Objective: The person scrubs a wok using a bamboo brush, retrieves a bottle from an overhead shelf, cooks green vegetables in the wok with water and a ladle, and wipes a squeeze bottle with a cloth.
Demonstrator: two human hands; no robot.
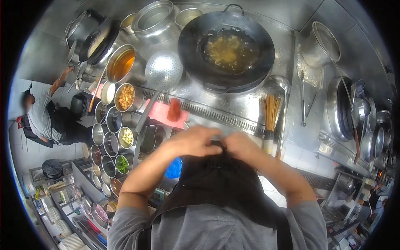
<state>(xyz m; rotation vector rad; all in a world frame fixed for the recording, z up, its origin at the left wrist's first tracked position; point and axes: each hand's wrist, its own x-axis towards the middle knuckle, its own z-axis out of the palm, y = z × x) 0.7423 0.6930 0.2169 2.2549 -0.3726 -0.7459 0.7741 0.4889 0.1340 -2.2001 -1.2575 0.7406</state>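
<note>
Both hands meet at the waist of the black apron [212, 183]. My left hand [195, 141] is closed with curled fingers on the apron's front. My right hand [241, 146] is beside it, a little blurred, its fingers bent onto the same cloth. Whatever lies between the fingertips is partly hidden. Ahead of them stands a large black wok [191, 50] with yellowish liquid and pale pieces in it. A red bottle [174, 110] on a pink cloth [155, 111] is near my left hand. Upright bamboo sticks [271, 112] are near my right hand.
A perforated strainer [163, 70] rests left of the wok, beside a pot of orange oil [126, 62]. Several steel containers, one with browned pieces [126, 96], line the left. A person [50, 114] stands far left. More pans [339, 108] and a mesh strainer [326, 41] are on the right.
</note>
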